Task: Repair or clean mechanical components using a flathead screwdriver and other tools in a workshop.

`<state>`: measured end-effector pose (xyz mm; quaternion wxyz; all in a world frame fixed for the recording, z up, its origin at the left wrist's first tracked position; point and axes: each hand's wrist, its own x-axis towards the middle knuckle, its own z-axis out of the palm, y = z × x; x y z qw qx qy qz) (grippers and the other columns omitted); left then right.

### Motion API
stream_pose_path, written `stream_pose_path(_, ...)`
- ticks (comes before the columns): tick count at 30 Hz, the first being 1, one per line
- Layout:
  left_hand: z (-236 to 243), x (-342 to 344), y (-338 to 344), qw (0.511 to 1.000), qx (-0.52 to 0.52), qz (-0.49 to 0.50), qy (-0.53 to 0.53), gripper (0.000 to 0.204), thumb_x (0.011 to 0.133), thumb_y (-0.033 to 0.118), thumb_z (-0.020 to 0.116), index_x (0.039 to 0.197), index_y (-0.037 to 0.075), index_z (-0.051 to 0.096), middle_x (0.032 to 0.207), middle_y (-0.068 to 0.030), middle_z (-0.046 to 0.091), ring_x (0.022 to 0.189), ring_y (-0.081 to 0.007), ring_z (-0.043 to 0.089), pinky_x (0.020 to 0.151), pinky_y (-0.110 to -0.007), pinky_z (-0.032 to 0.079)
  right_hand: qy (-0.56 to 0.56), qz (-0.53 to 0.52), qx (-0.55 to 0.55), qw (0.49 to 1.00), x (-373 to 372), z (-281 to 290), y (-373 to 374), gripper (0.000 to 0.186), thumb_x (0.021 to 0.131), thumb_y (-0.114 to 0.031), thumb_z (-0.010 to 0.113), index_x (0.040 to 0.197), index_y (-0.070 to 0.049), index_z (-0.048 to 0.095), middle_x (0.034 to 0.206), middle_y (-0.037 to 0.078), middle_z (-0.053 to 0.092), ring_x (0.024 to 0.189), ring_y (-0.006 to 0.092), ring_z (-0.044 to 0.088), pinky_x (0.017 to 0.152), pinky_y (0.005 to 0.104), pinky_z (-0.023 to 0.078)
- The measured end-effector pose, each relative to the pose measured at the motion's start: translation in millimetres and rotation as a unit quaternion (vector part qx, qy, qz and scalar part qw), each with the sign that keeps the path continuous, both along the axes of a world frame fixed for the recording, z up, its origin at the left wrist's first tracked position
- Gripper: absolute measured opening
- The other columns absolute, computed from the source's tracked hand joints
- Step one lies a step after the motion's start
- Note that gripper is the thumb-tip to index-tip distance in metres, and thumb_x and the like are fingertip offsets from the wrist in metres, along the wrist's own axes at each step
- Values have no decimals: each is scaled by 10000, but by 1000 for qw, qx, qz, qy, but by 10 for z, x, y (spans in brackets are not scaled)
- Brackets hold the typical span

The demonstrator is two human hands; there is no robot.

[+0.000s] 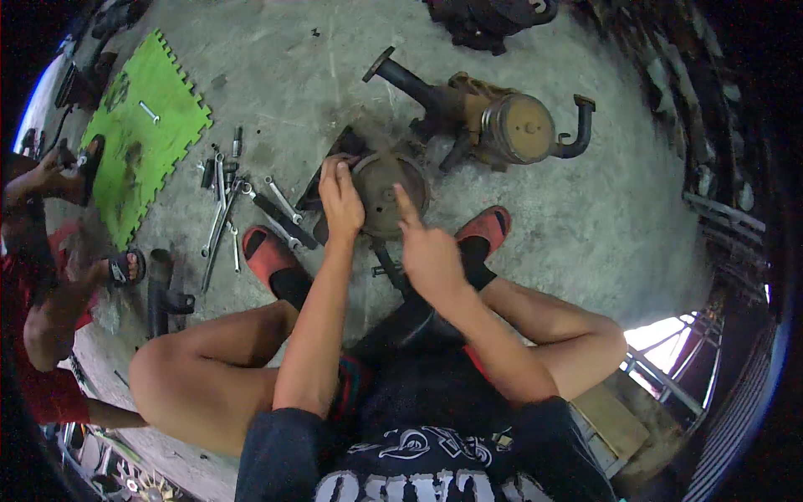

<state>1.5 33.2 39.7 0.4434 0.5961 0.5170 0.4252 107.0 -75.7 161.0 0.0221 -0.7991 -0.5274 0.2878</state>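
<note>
Between my feet stands a round, dusty metal engine part (381,201) with a flat, disc-like top. My left hand (341,201) grips its left rim, fingers together along the edge and thumb hidden. Over the disc, my right hand (431,259) is closed with the index finger stretched forward along a thin brownish stick-like tool (385,146). Motion smears this tool, so its exact kind does not show. A dark flat plate or flange (335,155) sticks out behind my left fingers.
Wrenches (224,201) and sockets lie left of my foot. Beyond, a similar rusty engine part (519,130) with pipes stands on the concrete. A green foam mat (146,138) holds a wrench (149,112). Another person (50,276) sits at left; metal parts line the right.
</note>
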Motion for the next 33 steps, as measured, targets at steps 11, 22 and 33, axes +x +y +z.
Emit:
stream_pose_path(11, -59, -174, 53, 999, -16, -8, 37, 290, 1030, 164, 404, 1030, -34, 615, 1032, -201, 632, 972, -338, 605, 886, -396, 446, 29, -17, 148, 988, 229, 368, 216, 598, 943, -119, 523, 1514, -102, 346, 748, 262, 661, 655, 436, 672, 598, 524, 547)
stream_pose_path(22, -763, -244, 25, 991, -115, -50, 48, 574, 1046, 407, 372, 1329, -72, 515, 1273, -236, 572, 1121, -339, 557, 1001, -459, 444, 0, 5, 149, 989, 258, -258, 494, 494, 798, -133, 618, 1266, 22, 579, 977, 244, 676, 890, 389, 686, 769, 474, 558)
stream_pose_path(33, -526, -153, 122, 990, -131, -16, -56, 505, 1050, 336, 376, 1175, -103, 593, 1076, -245, 657, 877, -356, 624, 785, -466, 504, 109, -175, 210, 956, -29, -475, 735, 409, 804, -117, 606, 1173, 57, 638, 936, 236, 702, 796, 371, 705, 716, 486, 579)
